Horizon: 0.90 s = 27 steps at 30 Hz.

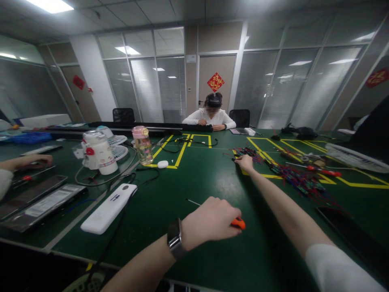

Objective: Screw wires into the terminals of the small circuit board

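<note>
right arm [282, 202] outstretched (fingers [243, 160] touching wires [291, 176]).

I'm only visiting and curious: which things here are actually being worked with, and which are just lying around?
In use:
left hand gripping orange-handled screwdriver
right hand at the wire bundle

Lying about:
white power bank
pink-lidded bottle
white fan

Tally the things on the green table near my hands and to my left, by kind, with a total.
Screwdriver, orange handle, in left hand: 1
Wire bundle, right hand on it: 1
White power bank: 1
Pink-lidded bottle: 1
Small desk fans: 2
Total: 6
</note>
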{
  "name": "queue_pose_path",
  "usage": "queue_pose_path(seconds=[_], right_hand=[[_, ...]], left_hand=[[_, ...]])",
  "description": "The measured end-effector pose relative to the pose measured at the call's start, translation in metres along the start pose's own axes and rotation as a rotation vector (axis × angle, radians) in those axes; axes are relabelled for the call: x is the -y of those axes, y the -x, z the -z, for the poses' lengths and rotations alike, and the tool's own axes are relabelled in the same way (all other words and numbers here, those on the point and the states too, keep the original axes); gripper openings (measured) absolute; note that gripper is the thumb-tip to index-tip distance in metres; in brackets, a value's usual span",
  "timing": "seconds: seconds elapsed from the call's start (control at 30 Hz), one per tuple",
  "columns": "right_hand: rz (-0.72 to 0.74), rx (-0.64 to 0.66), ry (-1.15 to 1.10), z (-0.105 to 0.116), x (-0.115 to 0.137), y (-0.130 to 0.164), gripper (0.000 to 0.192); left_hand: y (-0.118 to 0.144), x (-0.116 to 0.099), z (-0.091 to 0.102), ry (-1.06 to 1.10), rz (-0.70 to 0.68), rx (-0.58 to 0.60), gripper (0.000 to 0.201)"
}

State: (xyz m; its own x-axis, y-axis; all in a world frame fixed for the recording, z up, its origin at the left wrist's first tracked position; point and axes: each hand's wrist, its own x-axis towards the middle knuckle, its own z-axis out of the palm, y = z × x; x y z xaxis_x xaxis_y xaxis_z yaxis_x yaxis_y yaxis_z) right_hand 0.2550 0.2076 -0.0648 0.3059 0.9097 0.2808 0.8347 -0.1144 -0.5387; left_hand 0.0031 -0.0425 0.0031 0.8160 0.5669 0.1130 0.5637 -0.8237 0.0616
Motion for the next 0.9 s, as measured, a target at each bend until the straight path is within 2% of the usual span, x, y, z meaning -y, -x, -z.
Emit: queue_pose_path(seconds=[0.17,0.37,0.63,0.9], right_hand=[[-0.042,-0.027,0.02,-0.003,-0.001,-0.005,0.023],[-0.069,-0.065,0.047,-0.005,0.002,-0.007,0.028],[-0.079,-0.065,0.127,-0.011,0.008,-0.014,0.022],[-0.01,-0.033,0.239,-0.018,0.006,-0.013,0.027]], left_hand=[[0.0,-0.014,-0.007,0.013,-0.106,-0.011,0.022],[-0.001,-0.015,-0.007,-0.006,-0.104,-0.015,0.023],[0.0,-0.019,-0.007,-0.007,-0.13,-0.021,0.024],[0.003,-0.022,-0.011,-0.07,-0.137,-0.11,0.022]])
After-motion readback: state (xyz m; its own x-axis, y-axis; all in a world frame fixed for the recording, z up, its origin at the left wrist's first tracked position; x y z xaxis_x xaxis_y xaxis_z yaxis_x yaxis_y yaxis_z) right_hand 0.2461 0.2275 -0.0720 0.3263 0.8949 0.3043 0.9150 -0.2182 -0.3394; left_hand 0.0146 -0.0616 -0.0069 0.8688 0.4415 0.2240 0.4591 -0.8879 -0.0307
